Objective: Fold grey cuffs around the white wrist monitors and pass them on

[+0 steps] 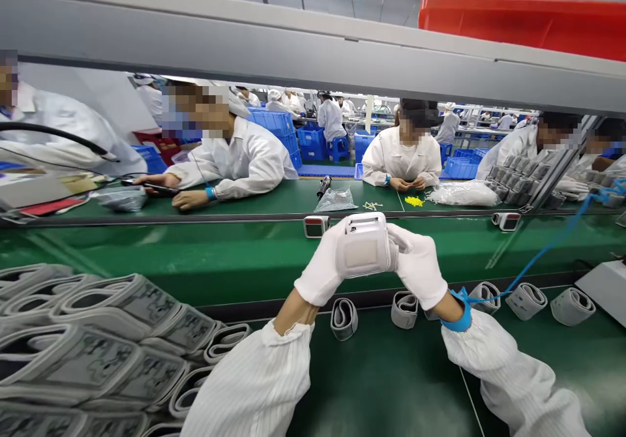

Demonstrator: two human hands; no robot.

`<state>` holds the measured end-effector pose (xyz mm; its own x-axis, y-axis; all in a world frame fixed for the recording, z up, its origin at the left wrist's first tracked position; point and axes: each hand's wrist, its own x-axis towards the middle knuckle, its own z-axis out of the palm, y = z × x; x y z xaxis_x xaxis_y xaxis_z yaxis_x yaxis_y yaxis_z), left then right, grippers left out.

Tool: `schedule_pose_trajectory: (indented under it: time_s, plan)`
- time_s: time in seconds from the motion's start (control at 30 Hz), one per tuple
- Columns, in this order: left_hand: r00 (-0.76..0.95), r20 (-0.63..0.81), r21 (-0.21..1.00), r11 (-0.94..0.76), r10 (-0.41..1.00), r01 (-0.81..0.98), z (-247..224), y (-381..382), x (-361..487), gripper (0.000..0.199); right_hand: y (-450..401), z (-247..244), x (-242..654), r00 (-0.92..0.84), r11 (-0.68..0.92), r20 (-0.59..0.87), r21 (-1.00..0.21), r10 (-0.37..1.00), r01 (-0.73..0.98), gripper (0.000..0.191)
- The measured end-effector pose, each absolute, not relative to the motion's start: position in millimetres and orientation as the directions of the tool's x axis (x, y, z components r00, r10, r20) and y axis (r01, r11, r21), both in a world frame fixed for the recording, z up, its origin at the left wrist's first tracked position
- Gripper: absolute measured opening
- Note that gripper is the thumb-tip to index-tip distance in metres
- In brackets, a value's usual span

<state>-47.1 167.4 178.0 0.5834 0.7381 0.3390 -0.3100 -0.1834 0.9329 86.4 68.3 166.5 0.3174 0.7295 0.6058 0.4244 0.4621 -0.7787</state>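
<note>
Green bench [381, 385] at six o'clock; at centre, gloved left hand [321, 262] and right hand [421, 264], fingers closed on a white device [362, 254] from either side, probably for steadiness; rolled grey bands [343, 323] at four to six, perhaps for easy reach; stacked bands [92, 359] at eight

there are two gloved hands, one left hand [320, 264] and one right hand [420, 264], and one white device [362, 251] between them. two screened units [315, 226] sit on one green belt [147, 248]. five rolled cuffs [343, 319] show plainly on the near bench [381, 385], a sixth partly hidden; the cuff pile [98, 359] overlaps too much to count. one red bin [528, 29] and one heap of yellow pieces [414, 201] complete the count.
</note>
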Motion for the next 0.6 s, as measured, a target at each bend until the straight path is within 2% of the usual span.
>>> schedule_pose_trajectory:
  time_s: [0.1,0.17,0.27,0.43,0.5,0.6]
  plan:
    - [0.596,0.330,0.932,-0.154,0.732,-0.328,174.7,169.0,-40.9,0.036,67.8,169.2,96.3,0.270,0.426,0.574,-0.785,0.773,0.450,0.039]
    - [0.616,0.361,0.927,-0.195,0.700,-0.321,174.1,169.5,-40.2,0.039,65.0,171.9,103.2,0.238,0.388,0.552,-0.775,0.799,0.498,0.044]
    - [0.609,0.436,0.899,-0.292,0.663,-0.327,174.8,170.0,-42.9,0.037,58.0,178.6,112.3,0.191,0.355,0.527,-0.757,0.828,0.549,0.053]
    - [0.442,0.600,0.797,-0.550,0.667,-0.250,177.0,169.0,-46.2,0.031,42.7,193.2,118.2,0.183,0.283,0.439,-0.793,0.880,0.540,0.043]
    - [0.369,0.656,0.746,-0.640,0.659,-0.184,174.8,165.8,-44.6,0.031,40.0,194.6,113.7,0.166,0.286,0.406,-0.829,0.899,0.480,0.059]
    - [0.331,0.696,0.683,-0.730,0.637,-0.034,165.3,157.5,-37.8,0.037,43.7,189.3,102.5,0.183,0.226,0.364,-0.826,0.913,0.517,0.101]
